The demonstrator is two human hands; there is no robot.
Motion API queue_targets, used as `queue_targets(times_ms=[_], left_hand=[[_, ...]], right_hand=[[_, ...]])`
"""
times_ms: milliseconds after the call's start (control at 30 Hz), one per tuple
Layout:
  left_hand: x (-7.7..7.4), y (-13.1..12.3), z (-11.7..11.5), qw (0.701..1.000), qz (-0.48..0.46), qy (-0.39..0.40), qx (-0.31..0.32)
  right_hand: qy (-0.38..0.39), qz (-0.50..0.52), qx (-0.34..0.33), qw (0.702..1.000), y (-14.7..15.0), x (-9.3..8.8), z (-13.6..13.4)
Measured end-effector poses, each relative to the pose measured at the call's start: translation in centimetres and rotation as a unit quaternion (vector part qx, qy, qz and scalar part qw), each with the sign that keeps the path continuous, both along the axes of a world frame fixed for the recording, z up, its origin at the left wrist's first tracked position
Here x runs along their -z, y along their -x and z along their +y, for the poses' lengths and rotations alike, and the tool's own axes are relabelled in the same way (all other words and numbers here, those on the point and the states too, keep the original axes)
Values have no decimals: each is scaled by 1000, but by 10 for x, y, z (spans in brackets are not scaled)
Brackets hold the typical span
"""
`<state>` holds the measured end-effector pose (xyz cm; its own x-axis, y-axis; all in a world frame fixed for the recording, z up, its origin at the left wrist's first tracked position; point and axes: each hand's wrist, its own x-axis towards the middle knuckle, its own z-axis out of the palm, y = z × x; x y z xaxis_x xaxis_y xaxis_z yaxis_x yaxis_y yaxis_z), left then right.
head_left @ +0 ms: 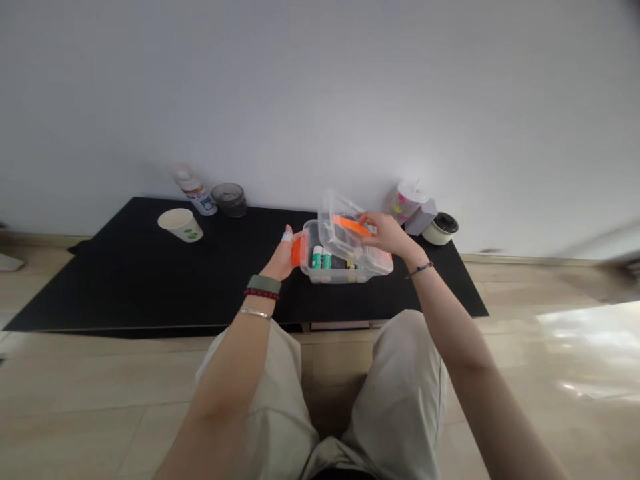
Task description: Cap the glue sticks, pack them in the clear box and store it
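Observation:
A clear plastic storage box (330, 272) with orange latches sits on the low black table (125, 280) in front of my knees. Small tubes with teal labels (322, 257) and other bits lie inside it. My left hand (283, 259) grips the box's left end at the orange latch. My right hand (386, 235) holds the clear lid (341, 227) by its orange handle, tilted up over the box.
At the back left stand a paper cup (181, 224), a tipped white bottle (196, 191) and a dark glass jar (229, 199). Behind the box at the right are a white cup with a straw (406, 200), a small box (421, 217) and a black-lidded pot (440, 229). A white wall rises right behind the table.

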<state>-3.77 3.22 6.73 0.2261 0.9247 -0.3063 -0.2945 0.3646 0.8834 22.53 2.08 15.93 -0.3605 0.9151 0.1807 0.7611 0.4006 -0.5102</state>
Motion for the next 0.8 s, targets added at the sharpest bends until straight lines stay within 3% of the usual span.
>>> queue_targets(times_ms=[167, 400, 667, 800], left_hand=[[1, 0, -1, 1000, -10, -9, 19], [7, 0, 1, 1000, -18, -8, 21], [14, -2, 1, 999, 25, -29, -36], [18, 0, 3, 995, 69, -51, -42]], right_hand=[[11, -171, 9, 985, 32, -2, 0], [-22, -291, -15, 956, 52, 19, 3], [-19, -298, -10, 954, 55, 23, 1], [13, -224, -6, 974, 41, 21, 3]])
